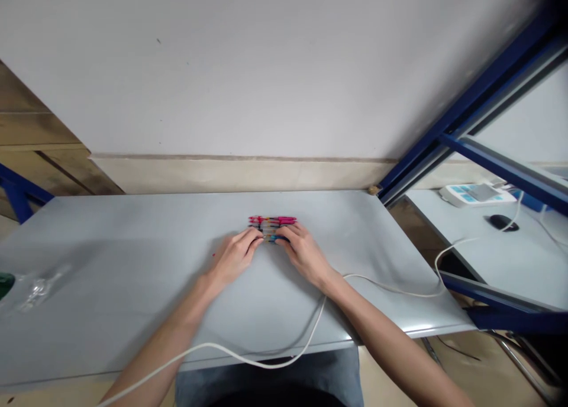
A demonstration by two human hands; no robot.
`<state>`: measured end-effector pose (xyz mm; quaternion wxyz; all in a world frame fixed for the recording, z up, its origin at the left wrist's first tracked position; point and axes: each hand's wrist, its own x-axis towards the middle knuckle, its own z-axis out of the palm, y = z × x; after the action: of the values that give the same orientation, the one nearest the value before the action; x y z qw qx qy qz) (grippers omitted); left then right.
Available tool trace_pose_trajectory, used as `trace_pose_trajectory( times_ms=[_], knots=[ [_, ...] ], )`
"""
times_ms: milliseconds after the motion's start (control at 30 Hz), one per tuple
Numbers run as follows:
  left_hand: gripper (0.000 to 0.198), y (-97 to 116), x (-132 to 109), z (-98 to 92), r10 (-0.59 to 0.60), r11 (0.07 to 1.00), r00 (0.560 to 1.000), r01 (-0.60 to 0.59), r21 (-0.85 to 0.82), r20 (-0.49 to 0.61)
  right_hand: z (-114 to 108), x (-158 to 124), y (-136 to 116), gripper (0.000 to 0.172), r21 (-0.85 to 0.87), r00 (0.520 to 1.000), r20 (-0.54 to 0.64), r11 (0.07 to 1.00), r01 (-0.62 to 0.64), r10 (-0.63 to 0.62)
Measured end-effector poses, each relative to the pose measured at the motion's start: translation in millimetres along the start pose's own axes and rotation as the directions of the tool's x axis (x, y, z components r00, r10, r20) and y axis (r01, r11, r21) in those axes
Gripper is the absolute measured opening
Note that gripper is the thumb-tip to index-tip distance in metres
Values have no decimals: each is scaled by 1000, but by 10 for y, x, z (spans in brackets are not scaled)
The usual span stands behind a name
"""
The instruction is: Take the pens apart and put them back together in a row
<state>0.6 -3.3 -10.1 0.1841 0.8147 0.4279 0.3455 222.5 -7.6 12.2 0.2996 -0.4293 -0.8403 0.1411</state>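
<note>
Several pens [272, 220] lie side by side in a small stack at the middle of the grey table [146, 259], pink and red ones at the back, darker and blue ones nearer me. My left hand [237, 252] pinches the left end of the nearest pens. From the other side, my right hand [304, 252] closes its fingers on their right end. Both forearms rest low over the table's front part. Fingers hide the ends of the nearer pens.
A white cable [222, 349] loops across the table's front edge and runs right. Clear plastic [39, 290] and a green object [5, 284] lie at far left. Blue frame bars [501, 324] stand at right; beyond are a black mouse [503, 222] and a white device [475, 194].
</note>
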Motion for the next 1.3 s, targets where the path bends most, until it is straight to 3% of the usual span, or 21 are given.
trace_pose_trajectory(
  times_ms=[133, 333, 533, 700, 867, 1000, 1200, 1300],
  knots=[
    [18, 12, 0, 15, 72, 997, 997, -72, 0, 0, 11, 29, 16, 16, 54, 994, -110, 998, 17, -11],
    [20, 75, 7, -6, 95, 995, 995, -95, 35, 11, 58, 15, 15, 18, 115, 991, -124, 992, 57, -43],
    [23, 48, -11, -28, 87, 993, 993, -93, 73, 76, 38, -21, -12, 26, 189, 1000, 12, 982, 14, -16],
    [52, 137, -5, 72, 23, 995, 989, -37, 91, 147, 87, -51, -64, 31, 160, 993, 47, 982, 101, -110],
    [77, 295, 1, 186, 84, 994, 989, -92, 64, 125, 199, -85, -47, 33, -63, 994, 20, 992, 106, -105],
    [86, 350, 3, 140, 98, 995, 988, -95, -32, 118, 134, -70, -91, 32, -55, 995, 46, 994, 94, -92],
    [81, 217, 8, 83, 77, 992, 995, -69, -107, 70, 37, -40, -96, 28, 104, 976, 147, 983, 149, -164],
    [58, 119, 6, 67, 59, 998, 994, -56, -34, 94, 47, -43, -48, 29, 122, 985, 138, 989, 87, -104]
  ],
)
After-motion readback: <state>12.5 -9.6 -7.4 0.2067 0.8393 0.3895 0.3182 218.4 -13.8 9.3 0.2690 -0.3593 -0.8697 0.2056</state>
